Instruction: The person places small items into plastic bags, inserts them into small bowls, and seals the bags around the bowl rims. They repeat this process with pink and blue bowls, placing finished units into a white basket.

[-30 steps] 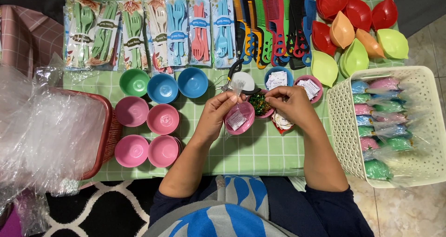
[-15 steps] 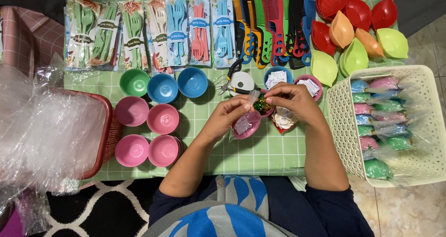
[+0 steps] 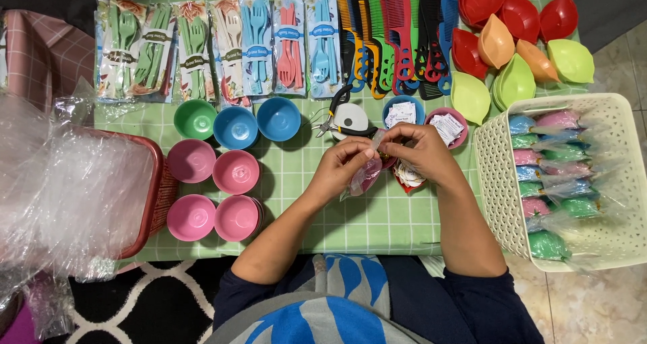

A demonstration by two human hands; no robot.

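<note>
My left hand point(image 3: 342, 165) and my right hand point(image 3: 416, 150) meet over the green checked tablecloth point(image 3: 317, 202). Together they pinch the neck of a clear plastic bag that holds a pink bowl point(image 3: 366, 176). The bag's top sticks up between my fingertips. Just behind my hands lie a white tape dispenser point(image 3: 351, 119) and small pliers point(image 3: 335, 108). Two small bowls of paper slips, one blue point(image 3: 403, 111) and one pink point(image 3: 447, 125), stand beside my right hand.
Green, blue and pink bowls point(image 3: 216, 169) stand at left. A red basket of clear bags point(image 3: 74, 196) lies at far left. Packed cutlery sets point(image 3: 222, 47), combs point(image 3: 397, 34) and leaf-shaped dishes point(image 3: 519, 41) line the back. A white basket point(image 3: 495, 182) of bagged bowls stands at right.
My hands have come closer together at the bag's neck. The green bit held between my fingers earlier is no longer visible. The bagged bowl now hangs under my left hand.
</note>
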